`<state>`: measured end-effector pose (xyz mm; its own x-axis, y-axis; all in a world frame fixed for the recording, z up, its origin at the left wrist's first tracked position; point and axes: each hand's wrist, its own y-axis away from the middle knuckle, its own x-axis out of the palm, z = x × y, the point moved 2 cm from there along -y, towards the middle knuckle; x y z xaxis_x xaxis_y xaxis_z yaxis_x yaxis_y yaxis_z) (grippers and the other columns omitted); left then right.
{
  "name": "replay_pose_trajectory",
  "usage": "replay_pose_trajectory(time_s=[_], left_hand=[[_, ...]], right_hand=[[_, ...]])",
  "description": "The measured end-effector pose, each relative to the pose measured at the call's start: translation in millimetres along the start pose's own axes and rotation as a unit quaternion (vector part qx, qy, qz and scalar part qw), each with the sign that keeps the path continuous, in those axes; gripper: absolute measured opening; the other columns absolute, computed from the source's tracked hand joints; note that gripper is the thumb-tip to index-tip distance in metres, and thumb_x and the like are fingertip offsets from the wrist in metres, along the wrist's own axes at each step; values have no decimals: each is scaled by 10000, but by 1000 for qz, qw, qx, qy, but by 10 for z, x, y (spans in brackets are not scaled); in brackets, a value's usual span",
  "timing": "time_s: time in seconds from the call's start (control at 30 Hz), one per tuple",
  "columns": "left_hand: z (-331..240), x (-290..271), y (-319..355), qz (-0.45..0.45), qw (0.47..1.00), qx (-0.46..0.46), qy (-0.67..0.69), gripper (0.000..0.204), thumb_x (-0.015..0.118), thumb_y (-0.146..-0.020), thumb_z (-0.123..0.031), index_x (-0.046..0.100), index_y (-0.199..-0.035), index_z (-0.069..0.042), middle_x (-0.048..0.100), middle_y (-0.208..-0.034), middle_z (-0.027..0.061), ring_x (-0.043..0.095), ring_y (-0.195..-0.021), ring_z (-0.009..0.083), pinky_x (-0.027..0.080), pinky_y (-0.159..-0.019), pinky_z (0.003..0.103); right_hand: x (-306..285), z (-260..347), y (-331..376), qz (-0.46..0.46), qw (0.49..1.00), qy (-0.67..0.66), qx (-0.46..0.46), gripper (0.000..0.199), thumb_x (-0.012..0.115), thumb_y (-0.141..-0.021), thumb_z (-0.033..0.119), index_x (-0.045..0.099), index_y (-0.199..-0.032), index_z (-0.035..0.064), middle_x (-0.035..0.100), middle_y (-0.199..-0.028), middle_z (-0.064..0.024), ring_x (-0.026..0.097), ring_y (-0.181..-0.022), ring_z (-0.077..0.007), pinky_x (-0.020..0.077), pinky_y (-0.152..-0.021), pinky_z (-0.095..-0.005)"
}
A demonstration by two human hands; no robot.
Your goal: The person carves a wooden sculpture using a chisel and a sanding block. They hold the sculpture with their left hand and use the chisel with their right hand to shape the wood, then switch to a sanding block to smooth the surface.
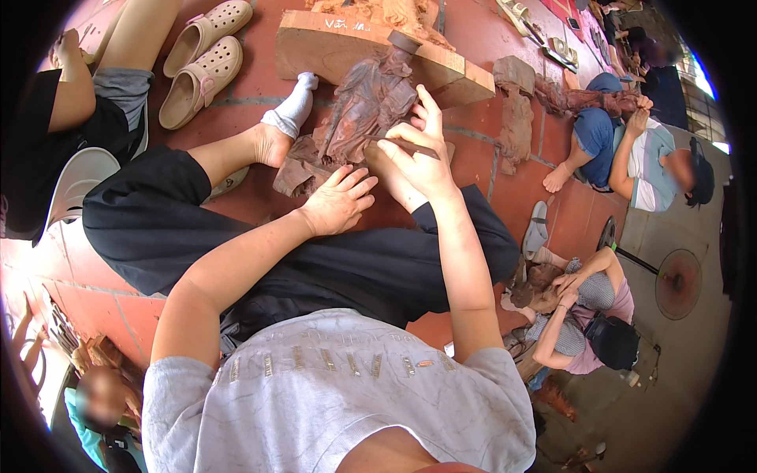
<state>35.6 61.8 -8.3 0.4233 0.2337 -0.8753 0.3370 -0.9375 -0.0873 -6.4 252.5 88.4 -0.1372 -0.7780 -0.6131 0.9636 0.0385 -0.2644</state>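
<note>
A dark reddish-brown carved wooden figure (371,102) with a flat-topped hat leans between my legs, its lower end on a rough wooden base (303,167). My left hand (341,202) lies at the foot of the carving, fingers stretched out over its lower edge, holding nothing. In my right hand (422,154) is a thin dark stick-like tool (414,147), pinched between thumb and fingers. Its tip points left toward the carving's lower right side; whether it touches the wood I cannot tell. My right thumb and lower fingers stay partly apart.
A thick pale wood block (465,83) lies behind the carving, with a lighter carving (406,14) beyond it. Beige clogs (205,79) sit at the far left. Another carved piece (516,118) lies on the red tiles to the right. Several people sit around; a fan (678,284) stands at right.
</note>
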Motion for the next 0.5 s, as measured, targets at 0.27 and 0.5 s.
replay_pose_trajectory(time_s=[0.27,0.5], left_hand=[[15,3,-9,12,1000,0,-2,427,676,-870,-323,648,-1253,-136,418,-1516,106,338,-1430,316,225,-1203,520],[7,35,-5,3,1000,-5,-1,426,683,-863,-325,654,-1246,-141,427,-1507,102,343,-1429,313,231,-1200,522]], right_hand=[[-71,-92,-82,-12,1000,4,1,127,806,-798,96,716,-885,71,492,-1435,-212,564,-1238,-338,458,-1054,-450],[-146,-225,-115,27,999,13,30,152,827,-779,131,716,-876,93,338,-1550,-223,556,-1230,-384,450,-1055,-435]])
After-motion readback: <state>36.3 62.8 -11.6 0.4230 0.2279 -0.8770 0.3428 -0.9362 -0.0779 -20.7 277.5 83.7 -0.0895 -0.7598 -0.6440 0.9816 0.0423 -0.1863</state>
